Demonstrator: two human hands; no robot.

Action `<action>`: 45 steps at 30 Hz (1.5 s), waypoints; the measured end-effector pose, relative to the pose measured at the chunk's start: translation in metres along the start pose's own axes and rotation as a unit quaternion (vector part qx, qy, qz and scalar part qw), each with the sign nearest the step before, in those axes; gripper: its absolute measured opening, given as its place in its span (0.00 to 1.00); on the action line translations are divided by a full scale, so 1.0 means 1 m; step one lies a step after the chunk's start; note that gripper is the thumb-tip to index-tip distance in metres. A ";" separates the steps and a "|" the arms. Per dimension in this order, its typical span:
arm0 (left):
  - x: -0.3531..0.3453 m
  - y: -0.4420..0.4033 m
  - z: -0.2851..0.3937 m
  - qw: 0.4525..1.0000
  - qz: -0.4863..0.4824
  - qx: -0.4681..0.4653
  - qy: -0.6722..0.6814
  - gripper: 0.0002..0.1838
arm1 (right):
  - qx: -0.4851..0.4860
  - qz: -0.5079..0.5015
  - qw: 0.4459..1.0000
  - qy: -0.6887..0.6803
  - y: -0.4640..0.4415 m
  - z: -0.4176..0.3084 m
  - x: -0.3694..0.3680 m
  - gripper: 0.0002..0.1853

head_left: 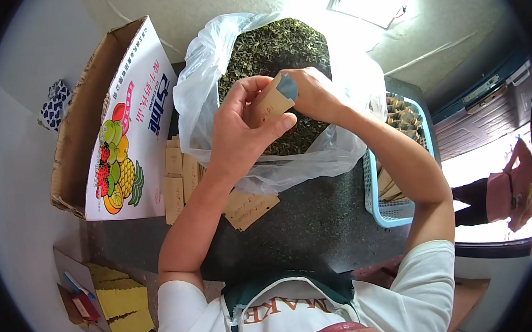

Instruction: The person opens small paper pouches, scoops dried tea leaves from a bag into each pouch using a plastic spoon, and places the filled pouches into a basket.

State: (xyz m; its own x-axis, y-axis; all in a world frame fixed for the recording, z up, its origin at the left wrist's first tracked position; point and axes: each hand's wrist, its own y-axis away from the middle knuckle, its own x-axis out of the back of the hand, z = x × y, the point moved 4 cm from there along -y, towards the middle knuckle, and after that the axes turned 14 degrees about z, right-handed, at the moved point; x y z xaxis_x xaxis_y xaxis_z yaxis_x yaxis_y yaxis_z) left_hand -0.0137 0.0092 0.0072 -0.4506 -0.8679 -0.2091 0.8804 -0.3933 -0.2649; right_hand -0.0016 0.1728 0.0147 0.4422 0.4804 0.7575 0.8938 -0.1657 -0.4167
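Observation:
My left hand point(238, 116) is closed round a small brown paper packet point(269, 105) with printed writing. The packet is tilted, and its bluish lined mouth gapes to the upper right. At that mouth my right hand point(316, 95) has its fingers curled against the packet's edge; the fingertips are partly hidden. Both hands are above a large clear plastic bag point(202, 69), rolled open and full of dry, dark green leaves point(277, 43) that look like tea.
Flat brown packets point(250, 209) lie by the bag. A tall cardboard box point(127, 132) stands at left. On the right, a blue plastic basket point(374, 190) holds several packets. Yellow paper stacks point(123, 302) sit lower left. Another person point(511, 190) is at far right.

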 end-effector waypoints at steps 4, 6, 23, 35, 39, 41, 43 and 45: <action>0.006 0.000 -0.001 1.000 0.005 0.011 0.004 0.30 | -0.069 -0.039 0.990 -0.113 0.001 0.009 -0.007 0.10; 0.007 -0.001 -0.002 1.000 0.005 0.011 0.003 0.30 | -0.147 -0.033 0.970 -0.191 -0.001 0.018 -0.004 0.12; -0.005 -0.001 -0.003 0.993 0.031 -0.033 -0.109 0.27 | -0.127 -0.004 0.974 -0.186 0.015 -0.018 0.108 0.15; -0.009 -0.003 -0.014 0.999 0.028 0.009 -0.016 0.27 | 0.133 0.034 0.990 -0.019 0.030 -0.072 0.084 0.06; -0.009 -0.004 -0.016 0.999 0.031 0.028 -0.016 0.28 | 0.248 0.092 0.964 0.010 0.029 -0.082 0.096 0.05; -0.009 -0.005 -0.015 0.999 0.030 0.037 -0.004 0.28 | 0.281 0.101 0.954 0.036 0.029 -0.086 0.104 0.06; -0.009 -0.005 -0.013 0.999 0.029 0.033 0.007 0.28 | 0.287 0.132 0.946 0.073 0.029 -0.088 0.114 0.07; -0.009 -0.006 -0.012 0.999 0.026 0.028 0.018 0.28 | 0.287 0.130 0.947 0.067 0.028 -0.086 0.121 0.06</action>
State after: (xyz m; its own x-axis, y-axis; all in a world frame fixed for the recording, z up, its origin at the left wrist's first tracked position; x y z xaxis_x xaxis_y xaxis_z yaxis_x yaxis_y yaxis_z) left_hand -0.0163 0.0231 -0.0003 -0.4090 -0.8761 -0.2553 0.9089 -0.3660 -0.2000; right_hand 0.0830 0.1524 0.1374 0.6812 0.3682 0.6328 0.5826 0.2508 -0.7731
